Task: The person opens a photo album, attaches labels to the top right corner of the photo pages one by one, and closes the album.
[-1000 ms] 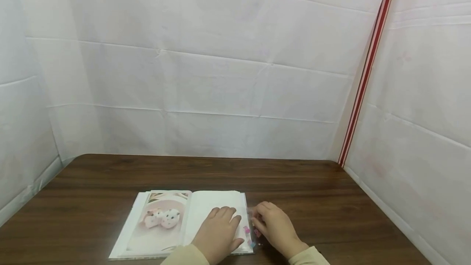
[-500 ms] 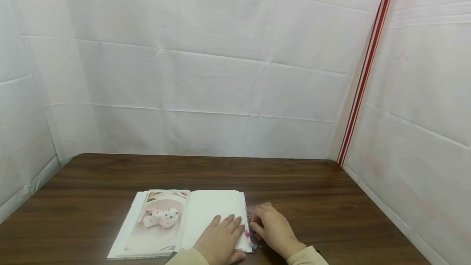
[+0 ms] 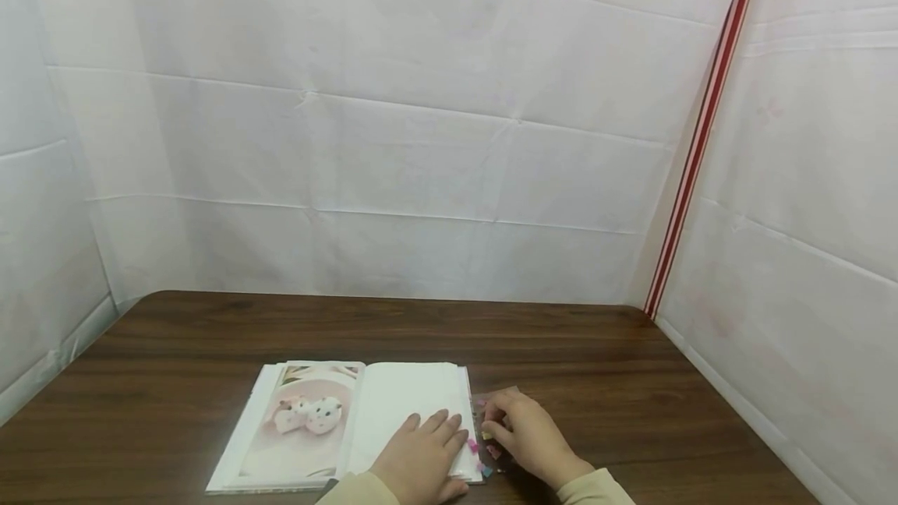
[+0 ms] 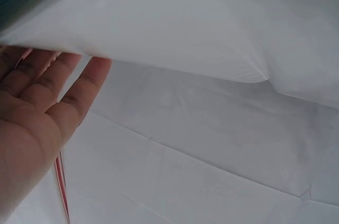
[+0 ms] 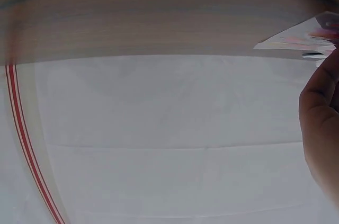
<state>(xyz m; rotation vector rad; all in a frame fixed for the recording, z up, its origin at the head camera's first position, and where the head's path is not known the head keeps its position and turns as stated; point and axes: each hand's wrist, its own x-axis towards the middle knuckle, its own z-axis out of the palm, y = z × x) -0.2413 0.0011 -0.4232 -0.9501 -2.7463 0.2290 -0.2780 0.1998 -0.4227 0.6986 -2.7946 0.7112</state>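
An open book [image 3: 403, 388] lies on the table, a picture of white spotted and pink shapes [image 3: 309, 415] on its left page and a blank white right page. My left hand [image 3: 421, 454] rests on the lower part of that right page with its fingers straight. Beside the book's right edge is a clear sheet [image 3: 515, 390] with small pink, yellow and blue pieces that look like stickers [image 3: 494, 452]. Over this sheet my right hand [image 3: 526, 435] has its fingers bent, thumb near the index finger. Whether it pinches a piece is too small to tell.
The brown wooden table [image 3: 393, 326] extends behind the book and to both sides. White cloth [image 3: 407, 162] hangs beyond its far edge, and a red-striped band [image 3: 701, 131] runs down the right corner.
My left hand has shifted slightly right and down on the page. The clear sheet's far corner has come into view behind my right hand, whose thumb and index finger have moved slightly.
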